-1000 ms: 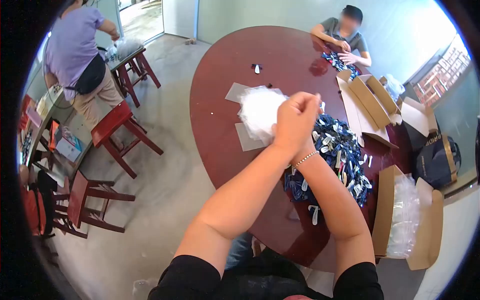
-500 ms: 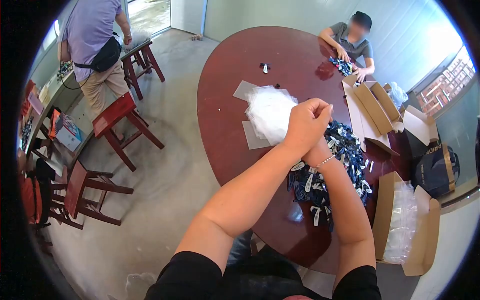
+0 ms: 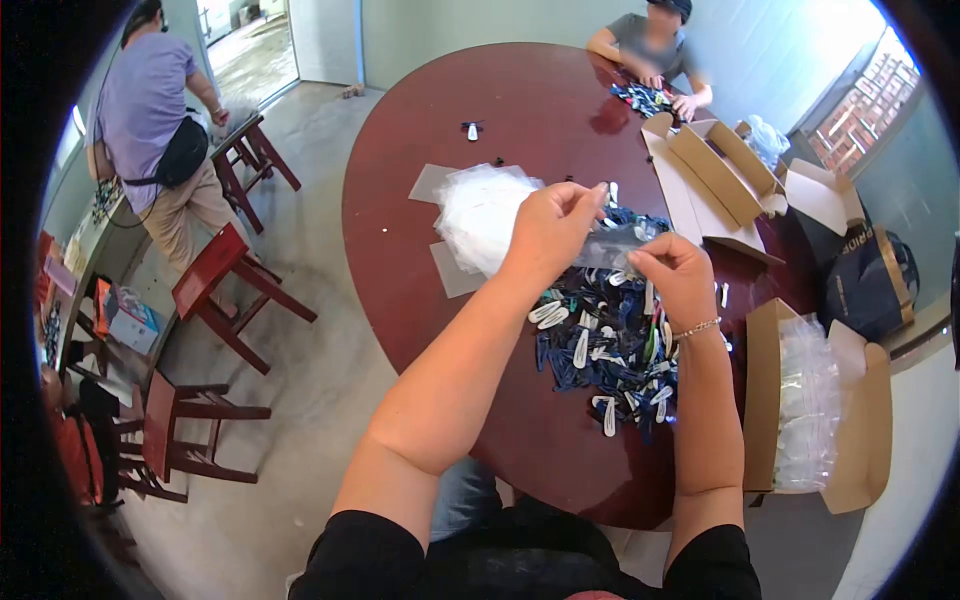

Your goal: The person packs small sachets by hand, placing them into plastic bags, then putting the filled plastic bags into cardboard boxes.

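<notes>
Above a heap of dark blue and white hair clips (image 3: 610, 340), my left hand (image 3: 555, 225) and my right hand (image 3: 677, 275) hold a small clear plastic bag (image 3: 608, 248) stretched between them. Fingers of both hands are pinched on its edges. A bracelet circles my right wrist. Left of my left hand lies a pile of clear bags (image 3: 480, 215) on the dark red table (image 3: 430, 120). The contents of the held bag, if any, cannot be made out.
Cardboard boxes stand at the right, one (image 3: 870, 430) filled with packed clear bags. Across the table a seated person (image 3: 655, 50) handles clips. At the left another person (image 3: 150, 110) stands near wooden stools (image 3: 215, 280). A dark bag (image 3: 870, 285) sits at the right.
My hands were together and have moved apart, with the clear bag now visible between them. The view has shifted, and the clip heap is less covered by my arms.
</notes>
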